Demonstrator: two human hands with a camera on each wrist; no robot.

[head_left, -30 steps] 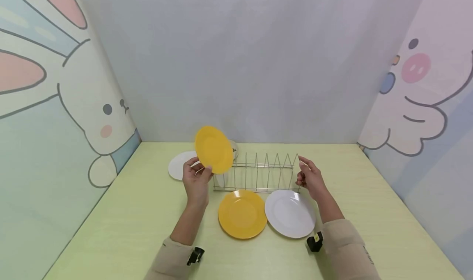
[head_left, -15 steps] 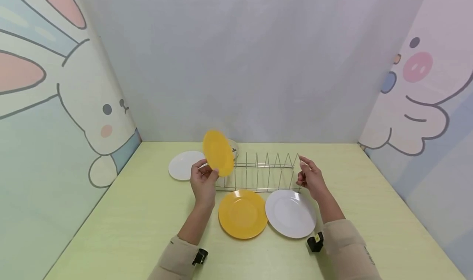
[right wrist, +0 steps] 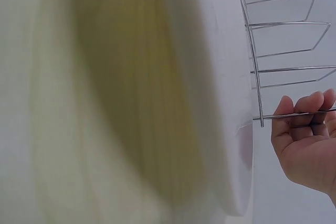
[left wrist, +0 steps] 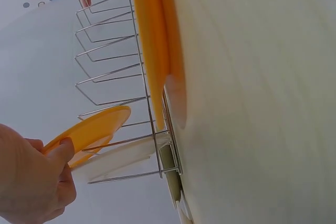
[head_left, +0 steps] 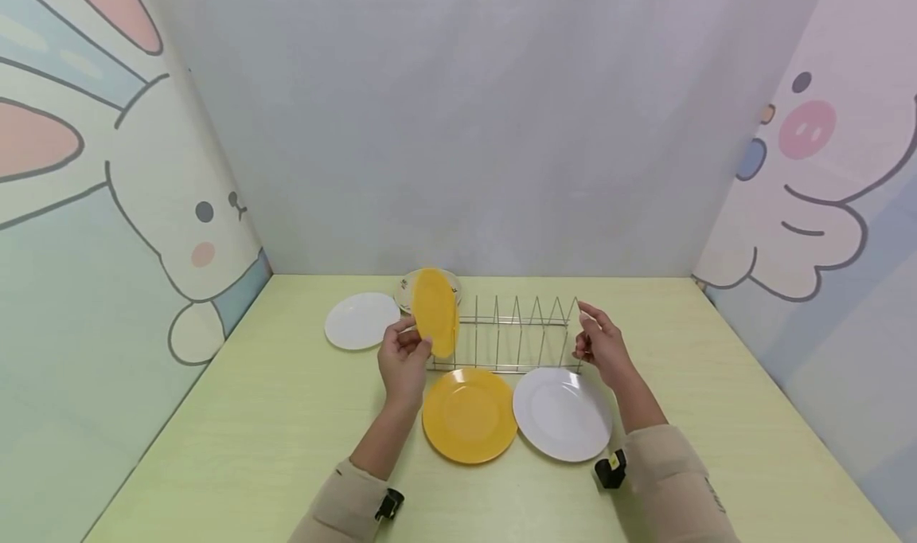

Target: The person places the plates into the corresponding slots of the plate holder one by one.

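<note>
My left hand (head_left: pixel 403 368) pinches a small yellow plate (head_left: pixel 435 312) by its rim, thumb on the near side. The plate stands steeply on edge over the left end of a wire dish rack (left wrist: pixel 140 61), its lower edge among the end wires in the left wrist view. Beside it in that view, a white plate (left wrist: pixel 121 158) stands in the end slot. At the rack's opposite end, my right hand (right wrist: pixel 310 150) grips the end wire with thumb and fingers. A larger yellow plate (head_left: pixel 469 416) and a white plate (head_left: pixel 562 416) lie flat before the rack.
Another white plate (head_left: pixel 361 321) lies on the table at the back left. Close to it, a patterned plate (head_left: pixel 404 292) is partly covered by the held plate. A grey back wall (head_left: pixel 458 129) and printed side panels enclose the pale table (head_left: pixel 251 431).
My left hand has moved right and slightly down with the small yellow plate, turning it more edge-on and lowering it toward the rack. My right hand has kept its grip on the rack.
</note>
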